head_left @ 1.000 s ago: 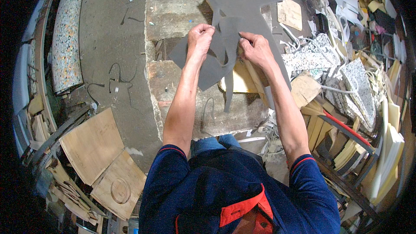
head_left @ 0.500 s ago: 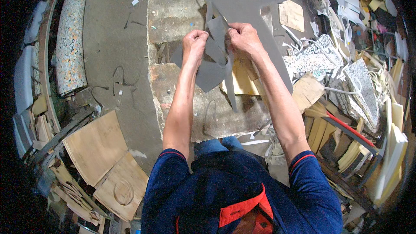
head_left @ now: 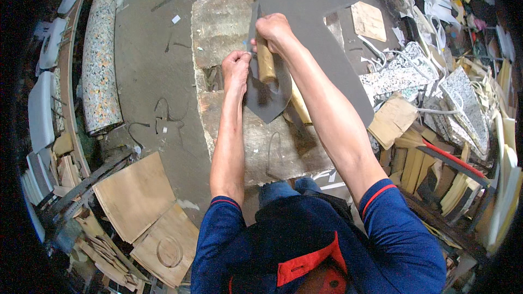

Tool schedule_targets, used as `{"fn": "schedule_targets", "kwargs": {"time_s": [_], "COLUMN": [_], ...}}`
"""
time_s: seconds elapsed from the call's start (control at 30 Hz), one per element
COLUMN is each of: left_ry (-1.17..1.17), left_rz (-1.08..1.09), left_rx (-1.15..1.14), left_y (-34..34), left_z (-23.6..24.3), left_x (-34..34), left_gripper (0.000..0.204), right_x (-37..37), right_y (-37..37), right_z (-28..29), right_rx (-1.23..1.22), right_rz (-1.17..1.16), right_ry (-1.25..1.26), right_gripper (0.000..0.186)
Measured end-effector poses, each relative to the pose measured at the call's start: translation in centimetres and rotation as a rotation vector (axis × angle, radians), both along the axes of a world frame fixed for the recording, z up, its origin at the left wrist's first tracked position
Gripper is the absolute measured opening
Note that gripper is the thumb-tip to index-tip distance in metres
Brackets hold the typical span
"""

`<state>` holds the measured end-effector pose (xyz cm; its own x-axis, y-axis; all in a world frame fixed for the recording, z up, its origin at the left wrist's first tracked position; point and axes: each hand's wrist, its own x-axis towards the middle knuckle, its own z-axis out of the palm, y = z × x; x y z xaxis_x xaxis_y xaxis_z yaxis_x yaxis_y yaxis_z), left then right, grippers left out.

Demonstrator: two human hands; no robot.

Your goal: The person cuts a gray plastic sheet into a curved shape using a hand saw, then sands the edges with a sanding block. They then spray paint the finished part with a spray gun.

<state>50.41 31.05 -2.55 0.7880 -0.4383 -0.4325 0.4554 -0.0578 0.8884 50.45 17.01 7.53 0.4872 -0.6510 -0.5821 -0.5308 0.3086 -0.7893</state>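
Note:
My right hand (head_left: 274, 31) is wrapped round a tool with a thick wooden handle (head_left: 266, 66). Its narrow dark end points away from me, and I cannot make out its exact kind. Below it lies a dark grey pointed piece of sheet (head_left: 268, 108). My left hand (head_left: 236, 68) is closed in a pinch at the left edge of this piece. A large dark grey sheet (head_left: 321, 27) spreads beyond and to the right of my right hand. All this rests on a worn, pale, rough-topped board (head_left: 223, 125).
A speckled foam roll (head_left: 101, 60) lies at the left. Two plywood panels (head_left: 136, 196) are at the lower left. Speckled foam offcuts (head_left: 406, 71) and a square wooden piece (head_left: 368, 20) lie to the right. A red bar (head_left: 455, 159) crosses scrap at the right.
My right hand has taken hold of the wooden-handled tool and moved left and away from me. The loose grey strips between my hands no longer show. The view has shifted slightly.

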Motion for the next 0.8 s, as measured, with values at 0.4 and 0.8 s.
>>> {"fn": "schedule_targets", "kwargs": {"time_s": [0.4, 0.8], "left_ry": [0.109, 0.239], "left_rz": [0.331, -0.432], "left_rx": [-0.167, 0.180], "left_y": [12.2, 23.3], "left_z": [5.3, 8.0], "left_x": [0.4, -19.1], "left_gripper": [0.014, 0.009], "right_x": [-13.4, -47.0], "right_y": [-8.0, -8.4], "right_z": [7.9, 8.0], "right_rx": [-0.064, -0.249], "right_rz": [-0.089, -0.200], "right_ry": [-0.610, -0.105], "right_gripper": [0.034, 0.032]}}
